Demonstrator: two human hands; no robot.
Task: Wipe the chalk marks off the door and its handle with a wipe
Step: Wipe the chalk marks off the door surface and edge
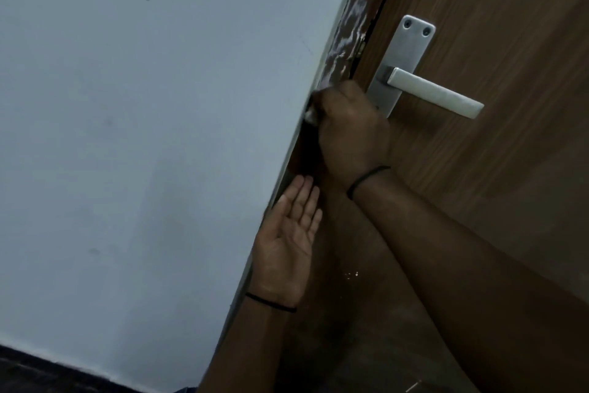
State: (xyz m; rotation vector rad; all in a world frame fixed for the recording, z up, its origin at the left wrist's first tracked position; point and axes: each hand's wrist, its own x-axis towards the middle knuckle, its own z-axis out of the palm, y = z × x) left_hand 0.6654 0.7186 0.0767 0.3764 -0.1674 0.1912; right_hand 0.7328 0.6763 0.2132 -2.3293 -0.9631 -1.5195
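As the head view shows it, ordered from largest item to smallest:

- Pale grey painted wall [143, 137]: fills the left of the view; faint scuffs, no writing.
- Brown wood-grain laminate door [494, 169]: the visible face near the handle looks free of chalk; a few white specks sit low on the brown surface beside the left forearm.
- Brown door-frame strip [353, 26] between wall and door: heavy white chalk smears run down it to the right hand; below the hand the strip looks dark and clean. Judged roughly part-done, the upper stretch left.
- Right hand [350, 125]: fingers clenched around the wipe, pressed to the strip just beside the handle plate; black band at wrist.
- Left hand [287, 249]: palm showing, fingers straight and released, lying against the strip's lower part; black band at wrist.
- Silver metal handle plate with white lever handle [436, 93]: lever looks pale; chalk or finish, cannot tell. No brand legible.
- Small white wipe [309, 115]: only a corner shows at the knuckles.
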